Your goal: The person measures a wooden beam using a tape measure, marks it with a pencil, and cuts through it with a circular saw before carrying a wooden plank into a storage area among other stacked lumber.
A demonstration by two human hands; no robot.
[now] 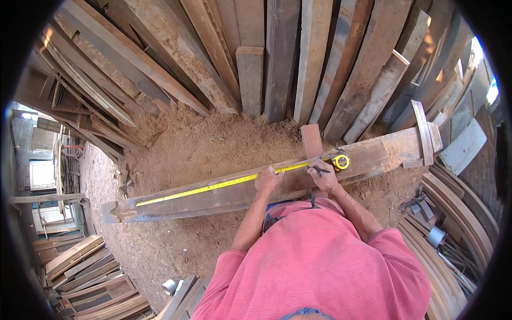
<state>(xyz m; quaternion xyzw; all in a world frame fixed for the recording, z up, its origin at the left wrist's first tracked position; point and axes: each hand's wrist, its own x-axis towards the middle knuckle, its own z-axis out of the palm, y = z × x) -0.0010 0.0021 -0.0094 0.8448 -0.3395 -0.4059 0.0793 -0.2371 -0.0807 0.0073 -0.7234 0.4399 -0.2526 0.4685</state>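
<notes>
A long brown timber beam point(234, 192) lies across in front of me, slightly tilted up toward the right. Along its top stretches the yellow blade of a tape measure point(213, 186), drawn out from near the beam's left end. The tape's round yellow case point(341, 161) rests on the beam just right of my right hand. My left hand point(268, 180) is closed on the blade near the middle. In my right hand point(323, 176) is a dark, thin pencil or pen point(320, 169), held over the beam beside the blade. The fingertips' exact grip is small in view.
A short reddish block point(311, 140) sits crosswise at the beam. Upright planks point(282, 58) lean along the far side. Sawdust point(208, 136) covers the ground. Stacked boards point(96, 266) lie at lower left, more timber point(458, 208) at right. A curved wooden piece point(423, 133) crosses the beam's right end.
</notes>
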